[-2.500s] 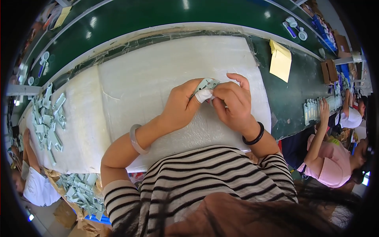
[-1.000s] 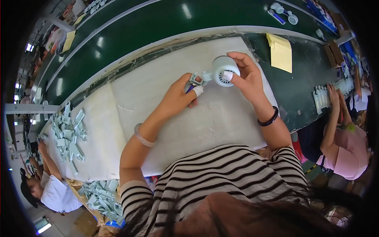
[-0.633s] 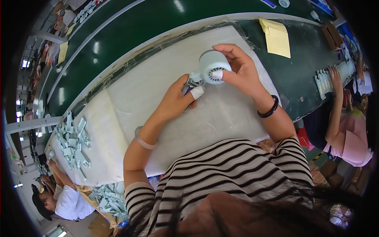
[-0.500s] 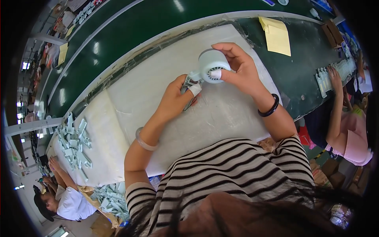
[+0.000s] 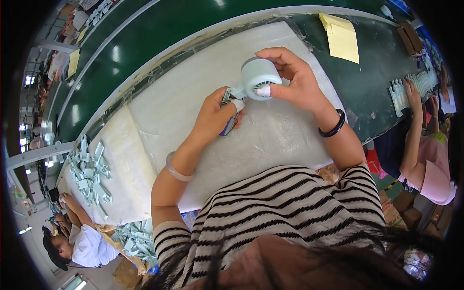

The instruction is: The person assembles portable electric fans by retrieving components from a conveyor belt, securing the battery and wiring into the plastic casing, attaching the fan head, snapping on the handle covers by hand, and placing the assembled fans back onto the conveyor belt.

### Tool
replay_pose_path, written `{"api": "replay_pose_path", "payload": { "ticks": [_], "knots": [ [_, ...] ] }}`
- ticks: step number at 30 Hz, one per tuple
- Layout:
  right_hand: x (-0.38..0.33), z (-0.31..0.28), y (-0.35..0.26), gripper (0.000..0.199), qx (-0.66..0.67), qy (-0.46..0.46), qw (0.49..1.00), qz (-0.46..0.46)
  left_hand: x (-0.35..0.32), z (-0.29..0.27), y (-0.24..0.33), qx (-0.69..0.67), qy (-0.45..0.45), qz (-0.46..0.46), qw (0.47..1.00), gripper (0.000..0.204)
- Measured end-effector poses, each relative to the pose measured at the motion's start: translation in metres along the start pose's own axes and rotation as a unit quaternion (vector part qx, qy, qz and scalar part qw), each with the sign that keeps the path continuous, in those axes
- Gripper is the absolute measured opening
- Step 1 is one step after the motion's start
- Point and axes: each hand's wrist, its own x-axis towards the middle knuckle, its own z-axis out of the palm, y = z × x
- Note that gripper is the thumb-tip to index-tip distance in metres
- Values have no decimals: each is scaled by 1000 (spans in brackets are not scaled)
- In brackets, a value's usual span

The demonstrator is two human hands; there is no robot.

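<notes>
My right hand [image 5: 300,83] grips a round, pale mint fan head [image 5: 260,73] with a slotted vent on its near end. White tape wraps the thumb, which presses beside the vent. A short neck joins the fan head to an open handle frame [image 5: 226,96], held by my left hand [image 5: 212,115]. Its thumb, also taped white, pushes against the frame. Below that thumb a dark purple piece [image 5: 229,126] shows under the fingers; its kind I cannot make out. Both hands are closed, above the white padded mat [image 5: 275,140].
Pale mint plastic parts lie in a pile [image 5: 89,174] on the mat's left, with more in a box [image 5: 135,241] below. Yellow paper [image 5: 340,39] lies on the green table at right. Co-workers sit at both sides, one handling a row of mint parts [image 5: 415,87].
My left hand has turned the handle frame slightly, and more of the dark purple piece shows below the fingers. The fan head has shifted a little up and left.
</notes>
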Motion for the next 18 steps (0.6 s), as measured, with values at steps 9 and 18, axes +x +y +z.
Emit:
{"api": "replay_pose_path", "payload": {
  "ticks": [9,18],
  "knots": [
    [3,-6,-3,58,-16,-45,999,4,-1,5,0,59,26,-14,998,13],
    [9,-14,3,61,-22,-67,997,11,1,7,2,71,40,-29,996,15]
  ]
}}
